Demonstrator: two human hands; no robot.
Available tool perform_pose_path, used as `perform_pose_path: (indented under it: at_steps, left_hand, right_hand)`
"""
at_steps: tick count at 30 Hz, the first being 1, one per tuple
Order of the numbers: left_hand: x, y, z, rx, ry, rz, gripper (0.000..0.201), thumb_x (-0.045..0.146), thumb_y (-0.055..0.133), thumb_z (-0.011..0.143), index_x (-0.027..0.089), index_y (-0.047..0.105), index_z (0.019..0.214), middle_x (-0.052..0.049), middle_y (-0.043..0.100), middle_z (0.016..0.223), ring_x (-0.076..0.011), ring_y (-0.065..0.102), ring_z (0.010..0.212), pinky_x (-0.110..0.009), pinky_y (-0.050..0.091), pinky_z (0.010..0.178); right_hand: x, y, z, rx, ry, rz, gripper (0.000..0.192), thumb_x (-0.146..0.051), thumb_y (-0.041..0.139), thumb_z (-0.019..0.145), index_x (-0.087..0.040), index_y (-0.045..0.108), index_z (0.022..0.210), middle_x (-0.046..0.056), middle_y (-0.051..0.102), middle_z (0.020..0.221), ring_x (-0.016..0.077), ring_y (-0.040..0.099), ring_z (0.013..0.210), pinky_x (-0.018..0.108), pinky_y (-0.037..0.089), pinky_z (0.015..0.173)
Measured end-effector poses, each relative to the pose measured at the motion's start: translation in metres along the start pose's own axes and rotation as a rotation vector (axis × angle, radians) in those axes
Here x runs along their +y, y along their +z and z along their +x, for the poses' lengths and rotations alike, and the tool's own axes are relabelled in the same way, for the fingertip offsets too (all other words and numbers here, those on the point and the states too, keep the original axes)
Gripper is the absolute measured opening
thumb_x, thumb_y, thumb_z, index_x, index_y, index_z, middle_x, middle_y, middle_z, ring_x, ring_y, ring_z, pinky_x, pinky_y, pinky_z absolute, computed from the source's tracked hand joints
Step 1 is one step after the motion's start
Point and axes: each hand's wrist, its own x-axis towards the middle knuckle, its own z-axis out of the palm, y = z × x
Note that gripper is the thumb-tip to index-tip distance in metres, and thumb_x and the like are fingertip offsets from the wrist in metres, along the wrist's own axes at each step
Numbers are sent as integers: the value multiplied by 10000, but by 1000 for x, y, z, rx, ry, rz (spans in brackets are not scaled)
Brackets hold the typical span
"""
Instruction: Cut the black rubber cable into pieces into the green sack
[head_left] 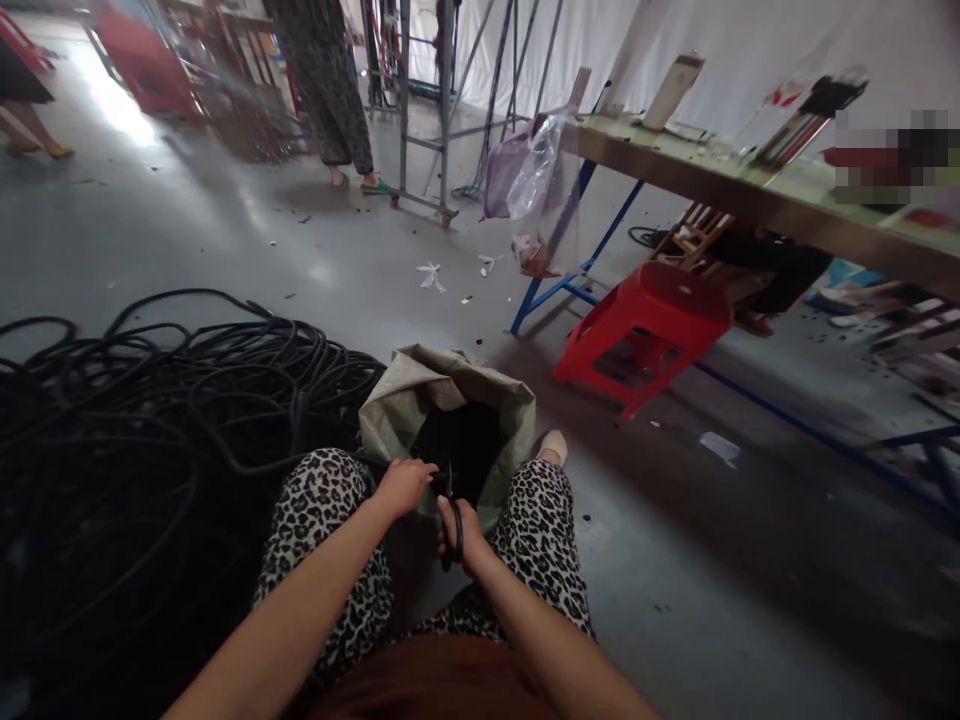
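Scissors point(451, 520) upright in right hand point(463, 530), blades up

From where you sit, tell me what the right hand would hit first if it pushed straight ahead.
Most likely the open sack between the knees: the right hand, holding black scissors, points into its dark mouth. Depth there is unclear.

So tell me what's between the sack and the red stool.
Only bare grey floor lies between the sack and the red stool, in the head view.
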Motion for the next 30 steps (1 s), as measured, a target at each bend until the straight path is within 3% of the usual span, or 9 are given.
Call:
perform_pose_path:
  at_steps: [8, 12, 18, 23, 26, 30]
  left_hand:
    - [3, 6, 2, -8, 5, 14, 307, 219, 443, 858, 261, 622, 1104, -65, 673, 972, -200, 601, 960, -326, 400, 860]
    - [2, 8, 4, -8, 20, 29, 306, 216, 447, 856, 249, 627, 1101, -68, 676, 982, -207, 605, 944, -337, 401, 843]
    - [1, 5, 5, 11, -7, -6, 301, 202, 454, 863, 244, 612, 1116, -64, 672, 1011, -195, 590, 976, -330, 383, 859]
    - [3, 1, 4, 117, -12, -41, 273, 216, 484, 864, 201, 562, 1125, -60, 665, 1022, -199, 581, 982, -334, 369, 883]
    - [2, -7, 3, 171, -8, -51, 221, 227, 491, 867, 196, 563, 1073, -53, 662, 994, -197, 577, 973, -336, 363, 897]
    - [-8, -38, 3, 417, -53, -99, 262, 252, 415, 906, 182, 547, 1121, -71, 631, 1118, -198, 544, 1045, -342, 343, 952]
  right_hand:
    - [2, 2, -2, 90, -7, -35, 223, -348, 538, 863, -186, 406, 785, -121, 358, 387, 71, 366, 231, 165, 328, 224]
    - [10, 0, 2, 93, -9, -40, 231, -358, 559, 851, -171, 440, 784, -109, 368, 378, 80, 375, 227, 168, 313, 222]
    - [15, -1, 7, 77, 103, -3, 284, -429, 537, 851, -156, 464, 861, -94, 404, 363, 92, 402, 239, 172, 333, 243]
    - [11, -2, 3, 25, 13, 140, 399, -532, 549, 795, -166, 436, 907, -75, 486, 424, 102, 467, 282, 178, 365, 282]
    - [4, -6, 1, 57, -45, 224, 448, -559, 600, 730, -170, 433, 876, -71, 500, 450, 97, 485, 313, 180, 379, 308]
    - [0, -12, -1, 139, -61, 302, 504, -594, 654, 643, -177, 433, 819, -68, 499, 468, 93, 485, 327, 188, 373, 323]
